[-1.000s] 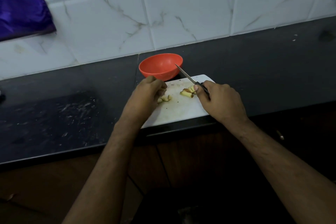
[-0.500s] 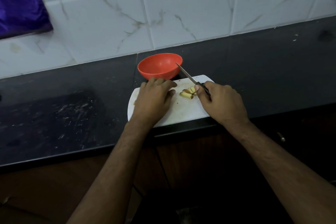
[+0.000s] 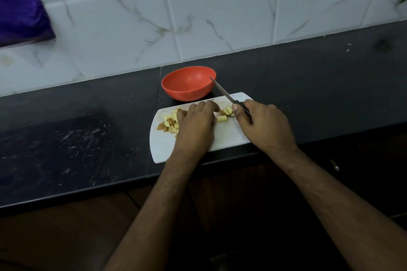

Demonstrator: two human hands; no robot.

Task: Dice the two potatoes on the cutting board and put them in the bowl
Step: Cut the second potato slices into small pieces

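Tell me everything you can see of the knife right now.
The knife has a slim, pointed, metal-looking blade and a dark handle. The right hand grips the handle, hiding most of it. The blade slants up and away, its tip in front of the orange bowl's rim, clear of the potato pieces on the cutting board.

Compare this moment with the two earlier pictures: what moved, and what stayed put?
The left hand slid right along the cutting board, from the small pieces near the left toward the strips beside the knife, uncovering a pile of diced potato. Its fingers now reach toward the potato strips. The right hand kept gripping the knife, blade raised toward the empty bowl.
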